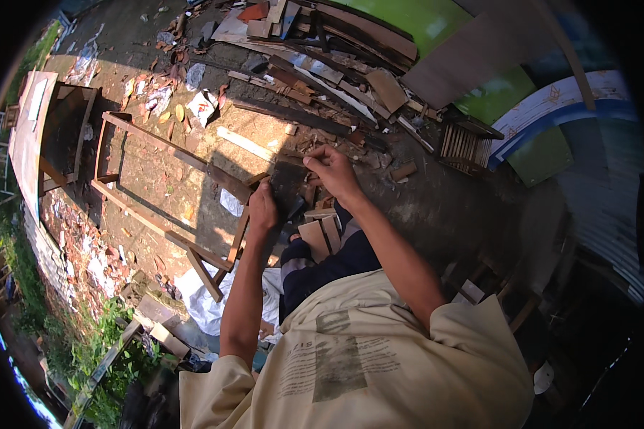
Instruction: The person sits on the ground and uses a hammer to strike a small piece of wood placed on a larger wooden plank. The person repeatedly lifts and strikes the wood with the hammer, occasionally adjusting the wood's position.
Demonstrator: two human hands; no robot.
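My left hand (262,206) is closed with its thumb up on the near-left edge of a dark flat board (288,179), which looks like wood. My right hand (334,174) is raised at the board's right side, thumb and forefinger pinched together near its far corner. What sits in that pinch is too small to make out. Just left of my left hand lies the end of a long wooden frame (179,150) made of brown slats. Below the board, a few short wood pieces (315,237) lie between my legs.
A large heap of scrap planks (336,79) spreads across the far side. A pale wood strip (245,144) lies on the ground beyond the frame. White sheeting (200,297) is at my left, a slatted crate (466,146) at the right, and a table-like wooden piece (36,139) at far left.
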